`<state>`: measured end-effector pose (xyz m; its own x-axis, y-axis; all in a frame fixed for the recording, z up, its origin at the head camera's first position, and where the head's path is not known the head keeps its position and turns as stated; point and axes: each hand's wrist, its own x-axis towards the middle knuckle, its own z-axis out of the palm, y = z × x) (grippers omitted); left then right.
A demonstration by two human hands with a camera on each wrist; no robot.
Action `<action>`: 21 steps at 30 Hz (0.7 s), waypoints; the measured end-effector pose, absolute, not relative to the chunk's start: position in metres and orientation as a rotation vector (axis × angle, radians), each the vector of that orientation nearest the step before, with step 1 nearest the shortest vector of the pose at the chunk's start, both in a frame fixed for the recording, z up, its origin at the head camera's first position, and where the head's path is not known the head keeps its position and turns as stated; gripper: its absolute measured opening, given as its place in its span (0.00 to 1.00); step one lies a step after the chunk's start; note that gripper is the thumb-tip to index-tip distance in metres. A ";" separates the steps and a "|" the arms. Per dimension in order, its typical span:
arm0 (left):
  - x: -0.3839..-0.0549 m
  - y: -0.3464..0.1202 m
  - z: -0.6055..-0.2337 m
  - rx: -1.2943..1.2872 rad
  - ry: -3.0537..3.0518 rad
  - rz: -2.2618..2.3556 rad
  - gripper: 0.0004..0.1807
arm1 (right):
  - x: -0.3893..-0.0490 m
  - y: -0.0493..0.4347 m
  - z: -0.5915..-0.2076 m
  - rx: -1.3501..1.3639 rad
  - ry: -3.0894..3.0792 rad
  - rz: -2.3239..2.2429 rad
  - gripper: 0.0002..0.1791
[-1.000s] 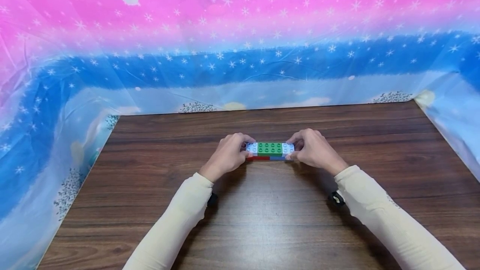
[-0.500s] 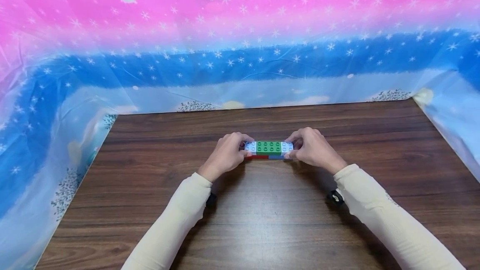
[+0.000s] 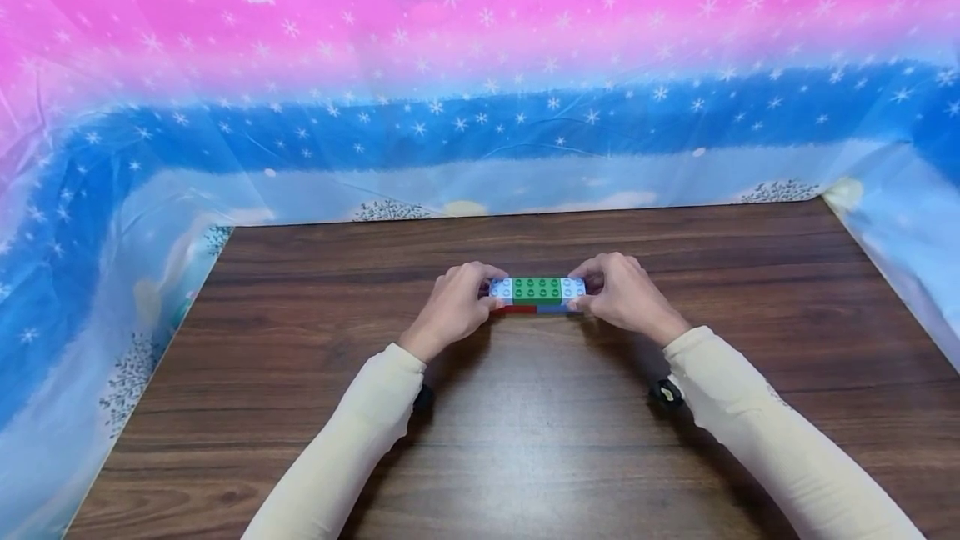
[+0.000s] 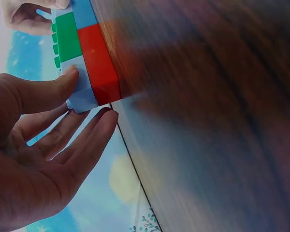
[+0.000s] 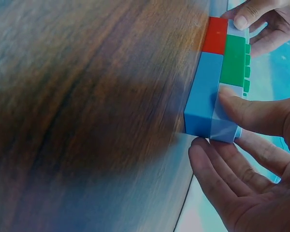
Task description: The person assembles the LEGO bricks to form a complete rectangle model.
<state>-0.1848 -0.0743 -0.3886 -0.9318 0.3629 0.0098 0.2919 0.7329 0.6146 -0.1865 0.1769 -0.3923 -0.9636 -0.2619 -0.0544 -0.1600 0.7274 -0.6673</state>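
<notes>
A two-layer block of toy building bricks lies crosswise on the wooden table, mid-table in the head view. Its top layer has a green brick [image 3: 537, 291] between two pale blue bricks, studs facing up. Underneath, a red brick [image 4: 100, 67] on the left meets a blue brick [image 5: 203, 92] on the right. My left hand [image 3: 453, 302] pinches the left pale blue brick [image 4: 84, 89], thumb on the near side and fingers at the end and far side. At the other end, my right hand [image 3: 630, 294] pinches the right pale blue brick [image 5: 224, 118] in the same way.
The brown wood-grain table [image 3: 300, 407] extends on all sides of the block. Behind and beside it hangs a pink and blue snowflake-printed cloth [image 3: 480, 132]. A dark wrist device [image 3: 666, 392] shows under the right sleeve.
Both hands and the brick block have shifted very slightly away from me. Each hand keeps its pinch at its own end of the block.
</notes>
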 end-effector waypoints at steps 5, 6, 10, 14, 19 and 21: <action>-0.186 -0.072 -0.390 0.524 2.824 0.986 0.18 | -0.189 0.179 -0.394 -0.323 2.774 -1.084 0.20; -0.187 -0.072 -0.390 0.519 2.822 0.990 0.18 | -0.189 0.179 -0.394 -0.323 2.769 -1.089 0.21; -0.188 -0.071 -0.392 0.498 2.809 1.021 0.19 | -0.190 0.180 -0.394 -0.316 2.757 -1.113 0.22; -0.189 -0.072 -0.393 0.488 2.788 1.058 0.19 | -0.189 0.180 -0.395 -0.306 2.772 -1.143 0.21; -0.189 -0.072 -0.392 0.486 2.777 1.066 0.19 | -0.189 0.181 -0.397 -0.304 2.788 -1.192 0.21; -0.189 -0.072 -0.391 0.490 2.778 1.064 0.19 | -0.189 0.181 -0.397 -0.306 2.796 -1.216 0.21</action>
<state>-0.1894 -0.0716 -0.3912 -0.9394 0.3429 -0.0027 0.2534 0.6994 0.6684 -0.1887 0.1806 -0.3972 -0.9771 -0.2125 0.0090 -0.1515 0.6656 -0.7308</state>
